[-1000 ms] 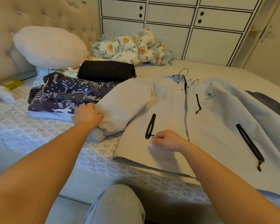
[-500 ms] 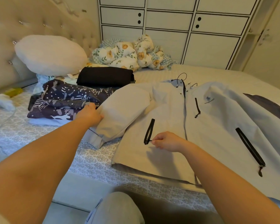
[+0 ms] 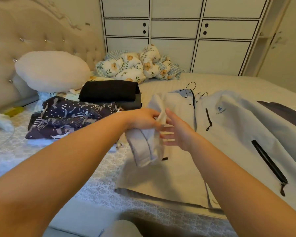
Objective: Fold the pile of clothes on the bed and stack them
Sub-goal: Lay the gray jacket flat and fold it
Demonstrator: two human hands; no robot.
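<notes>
Far out past my left hand, up against the headboard, sit the round white pillow and, nearer, the finished stack: patterned navy clothes with a folded black garment just behind them. A second ago that hand was pressing the sleeve down flat beside the stack; now it has lifted the grey jacket sleeve clear of the bed, fingers curled round the fabric near the cuff, which hangs loose beneath my palm.

My right hand has let go of the pocket zipper it was pinching. It is open now, fingers spread and straight, right beside the raised sleeve and apparently reaching to take or guide it; whether it touches the cloth I cannot tell, since the motion blurs there.

To the right of both hands the light grey jacket lies spread front-up across the bed, its zipped chest and side pockets showing, its far sleeve trailing off towards the edge.

I read this as the first fold starting: the sleeve is coming across the jacket's front. Nothing on this jacket is folded yet, so it is not ready for the stack.
</notes>
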